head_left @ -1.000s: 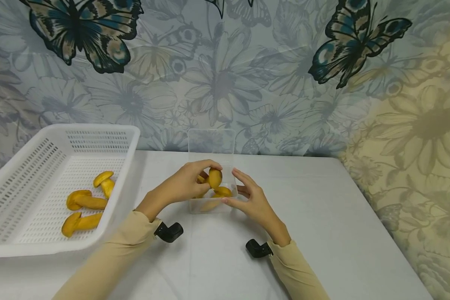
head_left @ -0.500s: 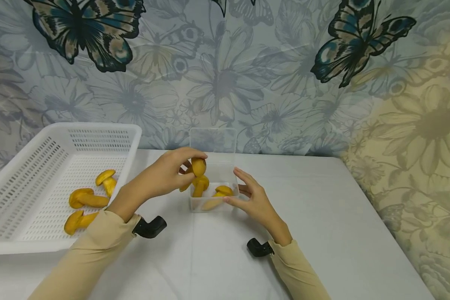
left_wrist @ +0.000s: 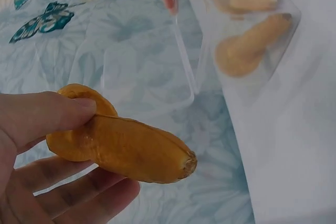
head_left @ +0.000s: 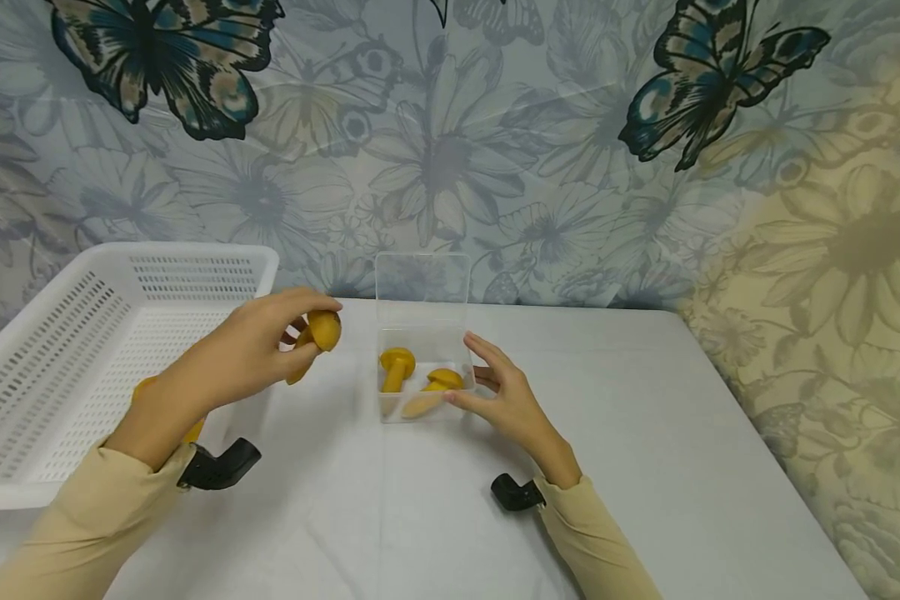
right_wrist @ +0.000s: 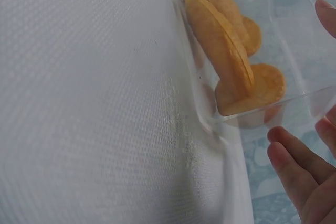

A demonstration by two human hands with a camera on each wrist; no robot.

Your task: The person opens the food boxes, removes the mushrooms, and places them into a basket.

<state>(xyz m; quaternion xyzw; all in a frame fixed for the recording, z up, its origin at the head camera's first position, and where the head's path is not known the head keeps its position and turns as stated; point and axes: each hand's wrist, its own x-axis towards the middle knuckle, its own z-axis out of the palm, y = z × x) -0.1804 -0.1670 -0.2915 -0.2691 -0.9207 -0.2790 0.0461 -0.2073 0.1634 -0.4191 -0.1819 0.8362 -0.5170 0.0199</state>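
Head view: left hand (head_left: 247, 354) pinching a yellow mushroom (head_left: 321, 332) between thumb and fingers, holding it in the air between the white basket (head_left: 60, 350) and the clear box (head_left: 423, 354), near the basket's right rim. Right hand (head_left: 506, 400) resting with straight, relaxed fingers against the box's right side, gripping nothing. Sitting inside the box, more mushrooms (head_left: 397, 367), one standing on its stem and others lying near the front wall; lid (head_left: 422, 287) standing open behind, leaning toward the butterfly wallpaper (head_left: 712, 75). Lying on a grey table (head_left: 645, 467), both box and basket, well apart from the right edge. Showing in the left wrist view, the mushroom (left_wrist: 123, 148) gripped at its cap, stem pointing right, box (left_wrist: 247, 30) beyond it. Showing in the right wrist view, fingertips (right_wrist: 294, 166) touching the box's (right_wrist: 294, 103) corner, capped pieces (right_wrist: 226, 51) pressing against its wall.
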